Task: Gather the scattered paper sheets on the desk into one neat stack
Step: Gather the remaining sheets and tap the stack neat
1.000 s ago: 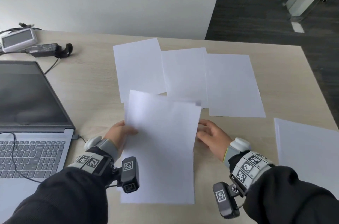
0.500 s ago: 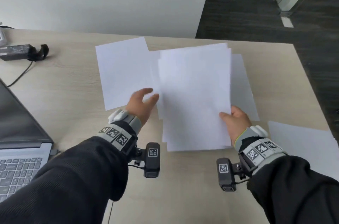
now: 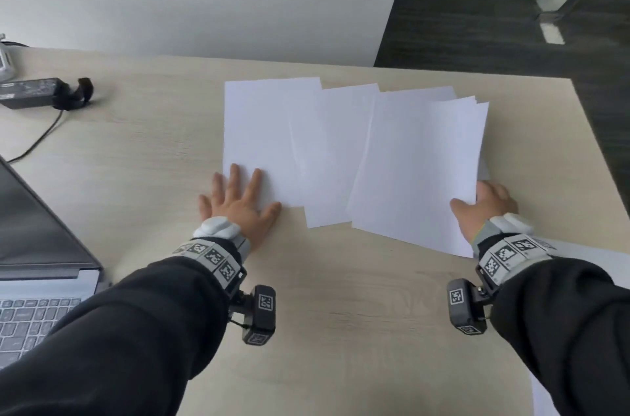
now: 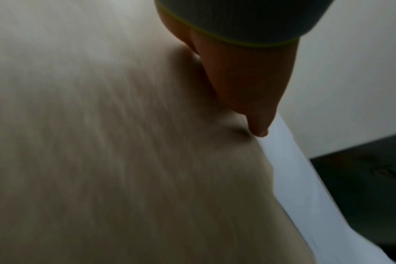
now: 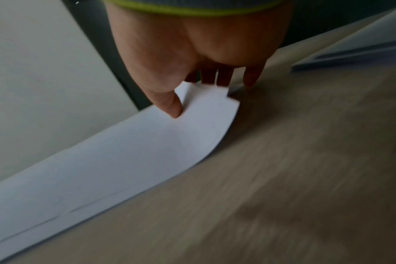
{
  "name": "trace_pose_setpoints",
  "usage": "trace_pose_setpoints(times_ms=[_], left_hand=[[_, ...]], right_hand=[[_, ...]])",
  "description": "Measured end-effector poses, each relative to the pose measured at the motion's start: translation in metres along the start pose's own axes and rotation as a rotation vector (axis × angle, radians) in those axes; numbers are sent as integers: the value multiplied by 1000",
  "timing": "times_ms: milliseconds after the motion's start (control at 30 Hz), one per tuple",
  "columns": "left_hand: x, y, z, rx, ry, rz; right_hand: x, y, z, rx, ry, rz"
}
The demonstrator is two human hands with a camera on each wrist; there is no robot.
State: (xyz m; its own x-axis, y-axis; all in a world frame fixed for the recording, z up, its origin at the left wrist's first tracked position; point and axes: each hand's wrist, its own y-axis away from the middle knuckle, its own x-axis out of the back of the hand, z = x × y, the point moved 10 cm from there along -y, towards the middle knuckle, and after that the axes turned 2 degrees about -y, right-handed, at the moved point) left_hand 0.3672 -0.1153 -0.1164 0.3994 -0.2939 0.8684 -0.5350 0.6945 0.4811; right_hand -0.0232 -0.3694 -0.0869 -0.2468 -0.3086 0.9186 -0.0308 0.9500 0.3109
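Several white sheets lie fanned across the far half of the desk (image 3: 341, 296). My left hand (image 3: 238, 192) lies flat with spread fingers on the near left corner of the leftmost sheet (image 3: 259, 136). A middle sheet (image 3: 334, 159) overlaps it. My right hand (image 3: 487, 202) pinches the near right edge of a loose bundle of sheets (image 3: 419, 170), which rests over the rightmost paper. In the right wrist view the thumb (image 5: 174, 107) sits on top of the bundle (image 5: 124, 160), with the fingers underneath. One more sheet (image 3: 586, 253) shows past my right wrist.
An open laptop (image 3: 34, 228) stands at the left edge. A black power adapter (image 3: 37, 96) with its cable lies at the back left. The desk ends close to the right of the sheets, with dark floor (image 3: 511, 23) beyond.
My right hand carried the held sheets right and set them down over the rightmost paper. My left hand dropped from mid-air to lie flat on the left sheet's corner.
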Motion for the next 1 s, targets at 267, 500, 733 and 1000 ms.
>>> trace_pose_setpoints(times_ms=[267, 500, 733, 1000], left_hand=[[-21, 38, 63, -127, 177, 60], [4, 42, 53, 120, 626, 190], [6, 36, 35, 316, 1054, 131], [-17, 26, 44, 517, 1477, -13]], right_hand=[[-40, 58, -66, 249, 100, -68], [-49, 76, -66, 253, 139, -71], [-51, 72, -66, 200, 145, -165], [-56, 88, -74, 337, 105, -220]])
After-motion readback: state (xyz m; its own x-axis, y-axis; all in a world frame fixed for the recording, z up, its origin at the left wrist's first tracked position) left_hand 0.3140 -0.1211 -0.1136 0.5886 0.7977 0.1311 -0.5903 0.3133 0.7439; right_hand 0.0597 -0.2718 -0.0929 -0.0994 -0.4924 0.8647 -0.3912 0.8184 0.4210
